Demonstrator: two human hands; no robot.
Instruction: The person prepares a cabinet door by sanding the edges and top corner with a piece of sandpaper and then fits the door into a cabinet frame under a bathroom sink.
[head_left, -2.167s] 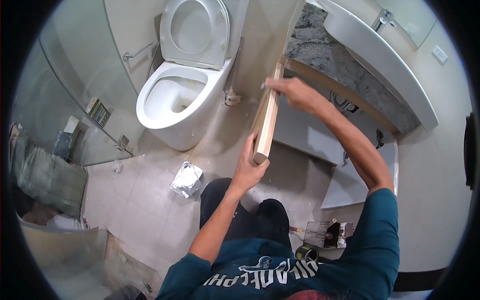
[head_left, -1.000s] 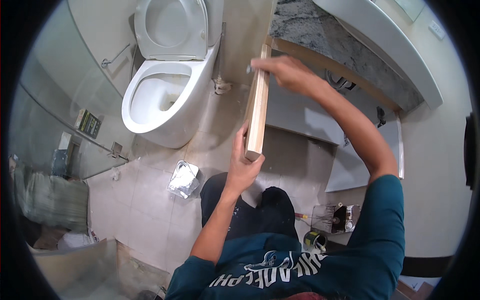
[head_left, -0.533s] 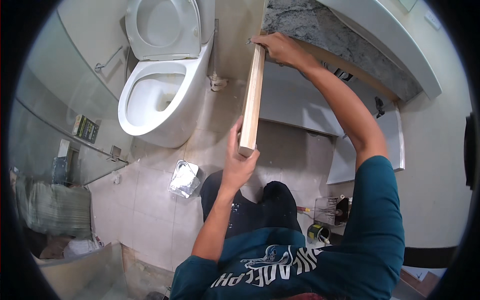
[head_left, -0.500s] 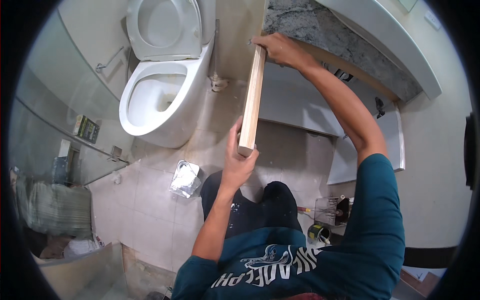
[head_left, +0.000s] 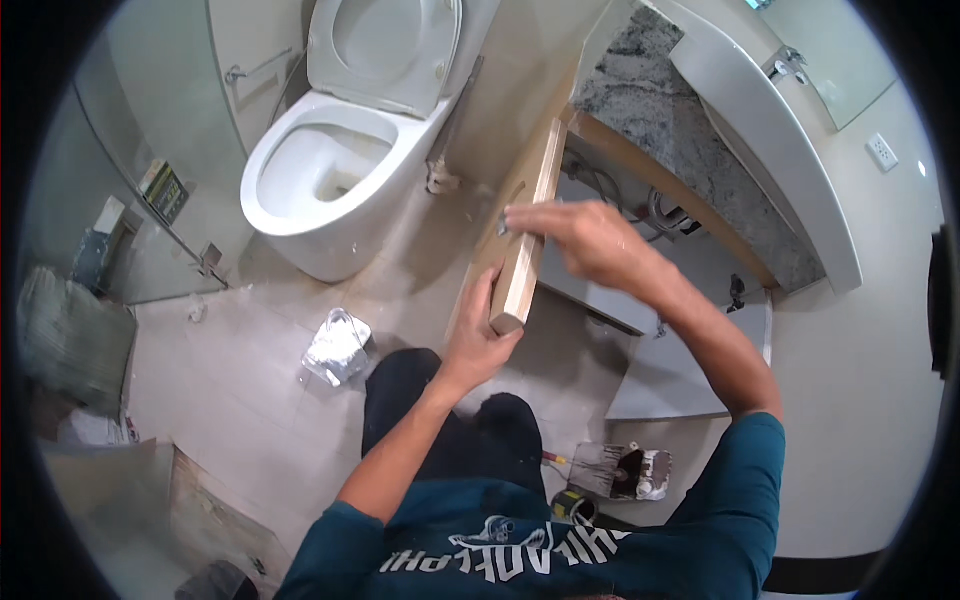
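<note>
A light wooden cabinet door [head_left: 522, 270] stands swung out from the vanity, its pale edge facing up toward me. My left hand [head_left: 478, 335] is closed around the near end of this door, thumb on one face and fingers on the other. Across the middle of the edge lies my right hand [head_left: 590, 240]. Its fingers are pressed together on a small grey piece [head_left: 503, 224], which shows at the fingertips on the door's left face. What kind of piece this is cannot be made out.
To the left stands a white toilet [head_left: 330, 190] with its lid up. The open vanity cabinet [head_left: 610, 300] has hoses inside and a second open door [head_left: 690, 365]. On the floor are a foil-lined container [head_left: 338, 347], a paint tray [head_left: 620, 470] and a can [head_left: 573, 505].
My right hand has slid along the door edge from its far end toward me. My left hand keeps its grip on the near end. The view has shifted somewhat.
</note>
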